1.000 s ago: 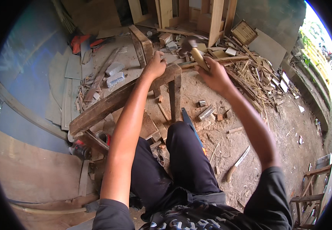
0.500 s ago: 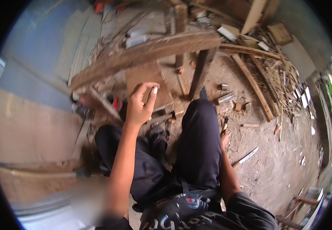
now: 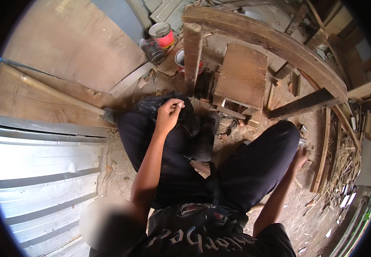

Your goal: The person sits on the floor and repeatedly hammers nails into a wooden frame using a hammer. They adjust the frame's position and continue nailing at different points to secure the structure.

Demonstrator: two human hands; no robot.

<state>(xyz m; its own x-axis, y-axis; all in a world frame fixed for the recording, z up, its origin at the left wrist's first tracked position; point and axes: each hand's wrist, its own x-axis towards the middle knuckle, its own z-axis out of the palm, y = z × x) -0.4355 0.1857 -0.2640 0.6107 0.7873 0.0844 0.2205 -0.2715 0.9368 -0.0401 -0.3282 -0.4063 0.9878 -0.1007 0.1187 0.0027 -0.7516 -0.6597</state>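
Above my left thigh, my left hand [image 3: 169, 115] is raised with thumb and fingertips pressed together. Whatever sits in that pinch is too small to make out. My right hand [image 3: 300, 158] is low beside my right knee, close to the floor, with its fingers curled. Blur and the small size hide what it grips. Just past it lies a shiny metal piece [image 3: 302, 141]. In front of my feet a brown wooden board [image 3: 242, 75] rests on short wood pieces. A dark cloth or bag [image 3: 149, 104] lies behind my left hand.
A thick wooden beam on legs [image 3: 275, 40] spans the far side. Paint cans [image 3: 165, 39] stand at the far left. A bamboo pole [image 3: 57, 91] and corrugated metal sheets [image 3: 44, 156] lie on the left. Long wood strips [image 3: 323, 150] and scraps cover the right.
My view has swung left, so the beam and floor scraps shift right. My left hand stays pinched. The tool with a pale handle at my right hand no longer shows clearly.
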